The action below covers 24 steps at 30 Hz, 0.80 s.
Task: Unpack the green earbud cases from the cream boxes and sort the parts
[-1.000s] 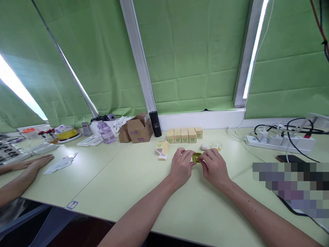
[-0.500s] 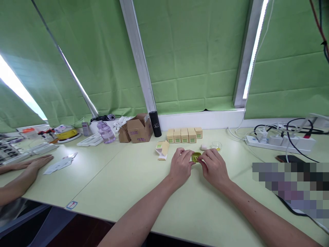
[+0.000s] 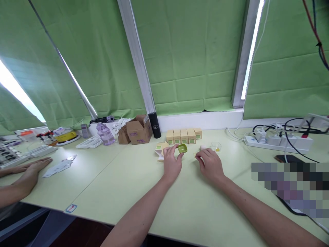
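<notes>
Green curtains (image 3: 190, 58) fill the upper frame, and below them a pale tabletop (image 3: 133, 185) runs right across. At the left edge I can see another person's forearms (image 3: 17, 188), the hands resting on that surface. Toward the right edge lies a white power strip (image 3: 277, 143) crowded with plugs and cables. An opened cardboard box (image 3: 139, 132) sits left of centre, with a purple-tinted bottle (image 3: 105, 134) to its left and a black cylinder (image 3: 154, 125) standing just beside it on the right.

Near the centre, the wearer's two hands are apart. The left hand (image 3: 172, 161) has its fingers and thumb closed on a small green container (image 3: 182, 148), held with its hollow inside showing. The right hand (image 3: 210, 162) pinches a tiny yellowish piece (image 3: 195, 155), too small to make out. Behind them stands a row of small tan boxes (image 3: 184, 136); an opened tan box (image 3: 159, 151) is partly hidden by the left hand. Beyond the right hand sits a clear dish (image 3: 216, 146) with a yellow bit (image 3: 217, 149) inside.
</notes>
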{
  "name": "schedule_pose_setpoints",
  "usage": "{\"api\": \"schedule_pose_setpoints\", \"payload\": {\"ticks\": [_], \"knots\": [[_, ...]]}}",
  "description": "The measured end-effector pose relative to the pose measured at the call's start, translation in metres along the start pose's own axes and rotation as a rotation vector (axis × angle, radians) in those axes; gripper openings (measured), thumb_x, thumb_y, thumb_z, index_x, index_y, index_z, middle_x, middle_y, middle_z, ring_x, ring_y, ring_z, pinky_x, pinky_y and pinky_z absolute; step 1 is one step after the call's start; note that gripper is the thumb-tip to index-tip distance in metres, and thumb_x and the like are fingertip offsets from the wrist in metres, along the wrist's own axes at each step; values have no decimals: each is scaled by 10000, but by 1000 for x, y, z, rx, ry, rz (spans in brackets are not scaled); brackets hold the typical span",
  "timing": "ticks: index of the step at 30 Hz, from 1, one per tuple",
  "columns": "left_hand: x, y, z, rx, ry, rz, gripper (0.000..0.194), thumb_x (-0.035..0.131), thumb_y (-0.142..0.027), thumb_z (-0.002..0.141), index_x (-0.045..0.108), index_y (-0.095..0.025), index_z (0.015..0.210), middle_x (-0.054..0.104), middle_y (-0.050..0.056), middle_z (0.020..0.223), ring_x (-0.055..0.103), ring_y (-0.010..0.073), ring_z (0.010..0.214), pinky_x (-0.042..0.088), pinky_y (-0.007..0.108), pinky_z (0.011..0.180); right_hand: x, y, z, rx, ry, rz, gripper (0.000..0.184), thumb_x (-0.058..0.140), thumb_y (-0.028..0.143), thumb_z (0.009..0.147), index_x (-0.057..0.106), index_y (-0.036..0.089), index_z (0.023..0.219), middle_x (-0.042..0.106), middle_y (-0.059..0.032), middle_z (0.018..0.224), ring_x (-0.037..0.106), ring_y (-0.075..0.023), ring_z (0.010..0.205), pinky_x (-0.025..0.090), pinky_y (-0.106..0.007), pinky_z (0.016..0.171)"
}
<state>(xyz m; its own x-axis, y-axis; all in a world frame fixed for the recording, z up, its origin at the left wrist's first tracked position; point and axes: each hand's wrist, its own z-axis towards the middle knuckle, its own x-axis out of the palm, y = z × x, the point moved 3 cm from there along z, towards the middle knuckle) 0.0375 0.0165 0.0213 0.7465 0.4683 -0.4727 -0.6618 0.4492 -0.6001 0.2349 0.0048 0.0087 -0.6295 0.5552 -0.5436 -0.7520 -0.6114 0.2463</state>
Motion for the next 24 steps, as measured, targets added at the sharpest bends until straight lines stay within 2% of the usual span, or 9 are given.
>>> {"api": "schedule_pose_setpoints", "payload": {"ticks": [6, 14, 17, 20, 24], "knots": [[0, 1, 0, -102, -20, -81, 420, 672, -231, 903, 634, -257, 1321, 624, 99, 1177, 546, 249, 1154, 520, 381, 927, 36, -16, 20, 142, 279, -208, 207, 532, 95, 933, 703, 206, 897, 755, -71, 940, 569, -235, 979, 336, -351, 821], [1, 5, 1, -196, -45, -191, 339, 664, -256, 899, 667, -235, 1237, 625, 114, 1178, 584, 231, 1090, 530, 335, 852, 74, -21, 46, 184, 356, -256, 255, 502, 87, 925, 723, 210, 896, 764, -96, 938, 535, -260, 1000, 289, -381, 841], [2, 7, 2, -242, -47, -222, 328, 662, -278, 902, 664, -229, 1226, 644, 122, 1186, 595, 230, 1073, 523, 320, 814, 75, -21, 46, 189, 387, -266, 266, 495, 100, 930, 729, 208, 865, 759, -107, 886, 530, -270, 999, 288, -392, 843], [4, 7, 4, -285, -36, -328, 294, 664, -343, 910, 662, -219, 1177, 687, 120, 1165, 617, 220, 1011, 509, 296, 752, 67, -18, 41, 194, 399, -271, 288, 464, 99, 944, 730, 204, 909, 764, -108, 931, 532, -271, 1020, 294, -393, 858], [10, 9, 4, -492, 19, -595, 407, 722, -536, 851, 625, -195, 1050, 756, 119, 994, 653, 206, 865, 506, 274, 649, 50, -8, 30, 182, 446, -253, 260, 472, 101, 933, 713, 193, 910, 760, -100, 942, 566, -255, 977, 312, -372, 836]]}}
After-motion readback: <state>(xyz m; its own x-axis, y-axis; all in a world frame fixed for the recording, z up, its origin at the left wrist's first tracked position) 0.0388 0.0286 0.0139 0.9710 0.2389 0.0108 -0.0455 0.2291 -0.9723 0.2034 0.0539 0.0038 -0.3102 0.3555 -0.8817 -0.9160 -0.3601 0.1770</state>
